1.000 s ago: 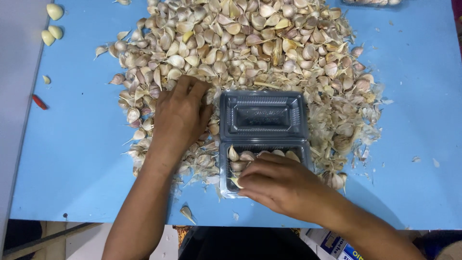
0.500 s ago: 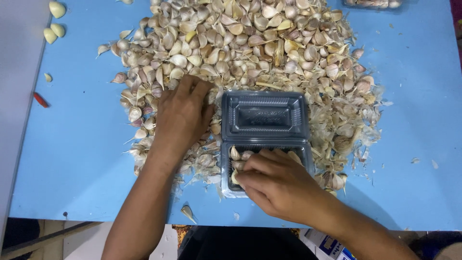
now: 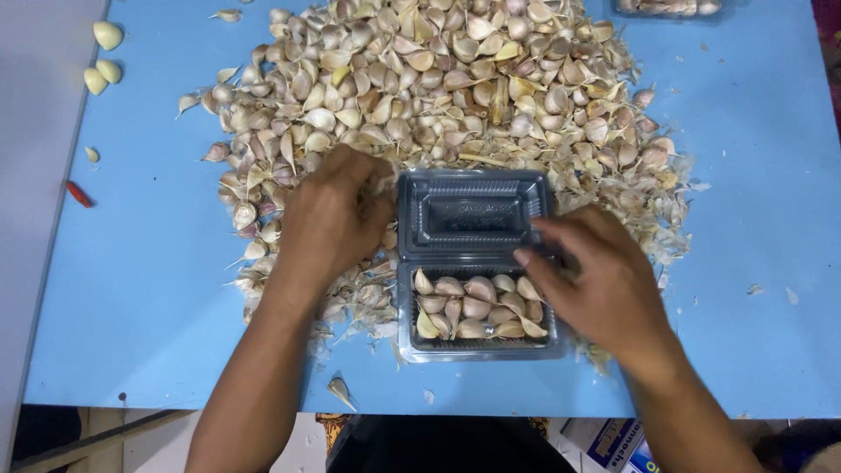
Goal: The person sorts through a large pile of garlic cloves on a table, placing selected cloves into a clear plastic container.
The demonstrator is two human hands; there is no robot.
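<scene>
A clear plastic clamshell box [image 3: 477, 350] lies open on the blue table, its lid [image 3: 473, 215] folded back toward the garlic pile. The near tray holds several garlic cloves [image 3: 473, 307]. My left hand [image 3: 328, 223] rests palm-down on the loose cloves just left of the box, fingers curled into the pile. My right hand [image 3: 596, 280] hovers at the box's right edge, fingers pointing left over the hinge, with nothing visibly held in it.
A large heap of unpeeled garlic cloves [image 3: 438, 79] covers the far half of the blue table [image 3: 131, 289]. Peeled cloves [image 3: 105, 52] lie at the far left corner. Another clear container [image 3: 670, 7] sits at the top right edge.
My right hand has lifted off the filled tray and moved right and up to the box's edge, uncovering the cloves inside. My left hand stays in the pile.
</scene>
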